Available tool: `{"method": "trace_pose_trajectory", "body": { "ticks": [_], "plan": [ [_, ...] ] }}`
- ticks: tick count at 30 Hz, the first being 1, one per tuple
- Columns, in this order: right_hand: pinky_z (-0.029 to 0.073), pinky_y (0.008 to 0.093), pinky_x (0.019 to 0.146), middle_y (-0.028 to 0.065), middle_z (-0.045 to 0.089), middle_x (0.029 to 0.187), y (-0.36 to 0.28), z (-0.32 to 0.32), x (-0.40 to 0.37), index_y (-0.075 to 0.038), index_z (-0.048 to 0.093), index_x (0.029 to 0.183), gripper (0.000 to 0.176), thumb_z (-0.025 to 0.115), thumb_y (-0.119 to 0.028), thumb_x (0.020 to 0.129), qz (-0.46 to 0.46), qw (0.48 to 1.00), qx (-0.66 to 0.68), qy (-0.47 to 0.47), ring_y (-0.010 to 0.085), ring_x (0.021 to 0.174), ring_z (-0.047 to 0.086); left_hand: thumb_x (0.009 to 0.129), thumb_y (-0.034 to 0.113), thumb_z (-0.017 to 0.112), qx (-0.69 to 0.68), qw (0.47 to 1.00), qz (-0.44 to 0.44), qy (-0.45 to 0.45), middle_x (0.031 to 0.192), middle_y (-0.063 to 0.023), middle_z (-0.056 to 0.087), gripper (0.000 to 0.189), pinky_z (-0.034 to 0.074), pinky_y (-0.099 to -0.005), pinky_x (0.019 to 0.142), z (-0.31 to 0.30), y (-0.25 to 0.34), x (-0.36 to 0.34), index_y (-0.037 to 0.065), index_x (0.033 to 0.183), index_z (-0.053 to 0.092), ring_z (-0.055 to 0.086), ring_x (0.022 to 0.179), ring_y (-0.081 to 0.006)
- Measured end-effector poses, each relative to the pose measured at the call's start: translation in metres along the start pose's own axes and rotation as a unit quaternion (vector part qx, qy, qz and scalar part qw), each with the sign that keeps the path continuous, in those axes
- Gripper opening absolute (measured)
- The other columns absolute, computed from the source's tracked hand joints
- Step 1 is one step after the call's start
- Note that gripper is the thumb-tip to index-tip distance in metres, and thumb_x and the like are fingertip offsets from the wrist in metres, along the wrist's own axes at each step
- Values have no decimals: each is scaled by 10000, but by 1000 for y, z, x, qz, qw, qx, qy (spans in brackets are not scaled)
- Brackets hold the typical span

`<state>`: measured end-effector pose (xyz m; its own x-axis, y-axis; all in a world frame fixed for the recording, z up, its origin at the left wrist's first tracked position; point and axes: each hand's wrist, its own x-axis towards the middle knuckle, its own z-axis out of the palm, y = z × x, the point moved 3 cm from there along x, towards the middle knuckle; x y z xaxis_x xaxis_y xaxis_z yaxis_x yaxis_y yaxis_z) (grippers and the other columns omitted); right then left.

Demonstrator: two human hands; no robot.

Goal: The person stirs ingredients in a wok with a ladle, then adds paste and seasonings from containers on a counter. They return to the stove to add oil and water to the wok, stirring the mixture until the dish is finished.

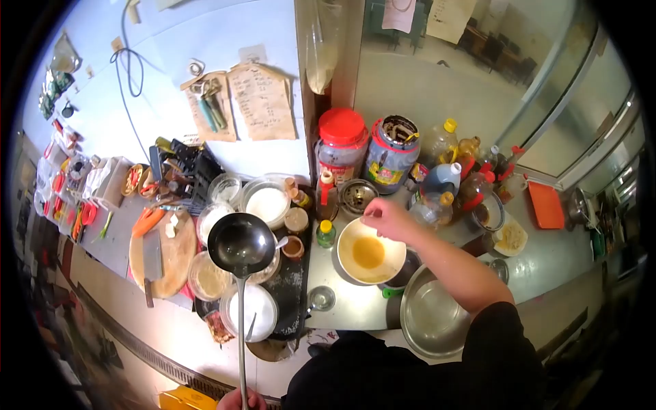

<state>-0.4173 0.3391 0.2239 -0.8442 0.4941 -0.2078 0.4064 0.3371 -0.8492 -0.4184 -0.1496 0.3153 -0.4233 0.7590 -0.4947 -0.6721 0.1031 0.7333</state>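
- The ladle (240, 244) is held up on the left, with its round bowl seen above several tubs of pale contents; whether any of them is touched cannot be told.
- The ladle is made of shiny metal; its bowl is deep and dark inside, marked by bright glints, and is joined to a long, slim, straight handle.
- The end of that handle is enclosed by the left hand (240, 400), partly cut off by the lower edge of the view; the grip is clamped around it.
- The white bowl (349, 247) is set on the metal surface (354, 306), in front of the person; it is wide and round, with a smooth, pale inner wall.
- A pool of yellow-orange liquid (367, 253) is held in its bottom, and the wall around is left mostly bare.
- The right hand (385, 220) is held over the far rim of the white bowl; its grip is drawn together, fingers curled and bunched downward, and whether anything is pinched between them cannot be told.
- A green bottle (326, 236) with a yellow cap is placed just left of the white bowl.
- A broad metal basin (432, 316) is placed to its right, partly covered by the right forearm.
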Motion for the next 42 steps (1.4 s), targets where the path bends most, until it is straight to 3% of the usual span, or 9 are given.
{"method": "trace_pose_trajectory", "body": {
  "ticks": [7, 9, 13, 16, 23, 25, 28, 32, 42],
  "plan": [
    [483, 288, 500, 70, 601, 709, -6, -15, 40, -42, 571, 887, 253, 686, -230, 764, 27, 999, 41, -13, 162, 568, 590, 666, 56, 612, -12, 1000, -28, -1, 687, -142, 509, 257, 415, -252, 470, 2, 27, 45, 12, 833, 422, 501, 527, -191],
    [496, 317, 590, 93, 599, 733, -9, -15, 50, -55, 562, 911, 283, 698, -233, 737, -115, 979, -122, 116, 218, 637, 597, 664, 55, 613, -15, 999, -29, -2, 687, -143, 511, 257, 411, -242, 452, 1, 32, 55, 13, 831, 423, 503, 521, -184],
    [436, 402, 835, 187, 509, 1056, -49, -41, 117, -39, 482, 1112, 590, 741, -344, 678, -165, 926, -236, 243, 330, 993, 520, 663, 52, 618, 4, 1000, -28, -7, 692, -136, 510, 257, 401, -226, 425, -3, 39, 70, 15, 827, 424, 490, 491, -165],
    [358, 427, 998, 216, 362, 1335, -80, -48, 176, -42, 378, 1290, 868, 743, -467, 628, -62, 910, -337, 234, 371, 1217, 386, 667, 54, 625, -1, 1000, -28, -1, 698, -130, 507, 259, 402, -224, 419, 1, 44, 77, 15, 828, 427, 484, 476, -161],
    [351, 441, 1010, 205, 251, 1412, -75, -51, 248, -77, 328, 1354, 1006, 759, -497, 548, 51, 923, -377, 65, 413, 1268, 303, 677, 65, 639, -53, 997, -52, 16, 709, -130, 505, 271, 403, -225, 431, -3, 42, 76, 15, 837, 425, 475, 497, -165],
    [349, 437, 1010, 215, 315, 1368, -71, -58, 249, -62, 332, 1344, 996, 749, -483, 543, -87, 914, -395, 15, 415, 1256, 323, 677, 67, 640, -51, 997, -53, 26, 706, -129, 503, 273, 404, -229, 436, -4, 44, 79, 14, 836, 424, 468, 495, -166],
    [349, 428, 1012, 223, 301, 1373, -70, -64, 251, -61, 331, 1349, 1032, 771, -470, 510, -142, 916, -375, -6, 408, 1246, 339, 679, 68, 641, -48, 997, -55, 36, 699, -125, 497, 274, 406, -239, 446, -7, 46, 84, 16, 833, 421, 462, 501, -168],
    [352, 421, 1010, 225, 323, 1358, -83, -51, 251, -68, 335, 1349, 1032, 791, -425, 494, -32, 922, -381, 60, 399, 1239, 347, 676, 64, 641, -95, 994, -45, 35, 688, -116, 487, 272, 410, -251, 459, -8, 44, 95, 23, 825, 417, 461, 537, -174],
    [377, 412, 983, 211, 371, 1334, -121, -93, 245, -55, 384, 1309, 944, 796, -385, 526, -147, 934, -325, -6, 344, 1222, 390, 677, 46, 631, -85, 993, -74, 27, 745, -128, 510, 270, 422, -256, 471, -9, 48, 105, 20, 842, 418, 475, 549, -181]
  ]
}}
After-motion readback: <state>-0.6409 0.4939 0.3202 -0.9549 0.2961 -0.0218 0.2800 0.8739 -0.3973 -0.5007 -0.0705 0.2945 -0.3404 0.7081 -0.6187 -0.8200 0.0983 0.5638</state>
